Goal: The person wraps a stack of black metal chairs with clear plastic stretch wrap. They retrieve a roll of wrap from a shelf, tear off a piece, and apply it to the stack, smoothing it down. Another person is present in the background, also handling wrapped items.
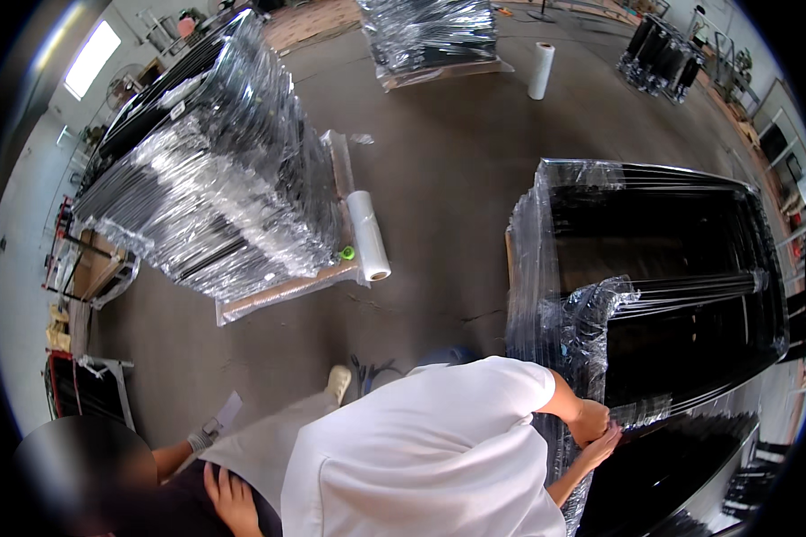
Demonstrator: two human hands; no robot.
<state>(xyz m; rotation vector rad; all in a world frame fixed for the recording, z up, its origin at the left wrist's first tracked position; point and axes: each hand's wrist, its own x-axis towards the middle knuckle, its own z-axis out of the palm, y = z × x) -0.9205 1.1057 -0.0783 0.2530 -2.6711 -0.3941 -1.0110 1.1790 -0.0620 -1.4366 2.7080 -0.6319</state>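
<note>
My left hand (pixel 589 424) is closed at the near corner of a film-wrapped stack of black panels (pixel 663 233), gripping the clear plastic film (pixel 643 412) along its edge. Just below it, almost touching, my right hand (pixel 604 447) has its fingers pressed together at the same edge. What lies between the right fingertips is hidden. More crumpled film (pixel 593 313) runs down the stack's left side. Both arms reach rightward past my white shirt (pixel 421 447), which fills the lower middle.
At my lower left stands a co-worker, whose gloved hand (pixel 202 438) holds a pale card (pixel 227 412). A wrapped pallet stack (pixel 215 179) stands left, with a film roll (pixel 368 234) beside it. Farther off are another wrapped stack (pixel 430 36) and an upright film roll (pixel 541 72).
</note>
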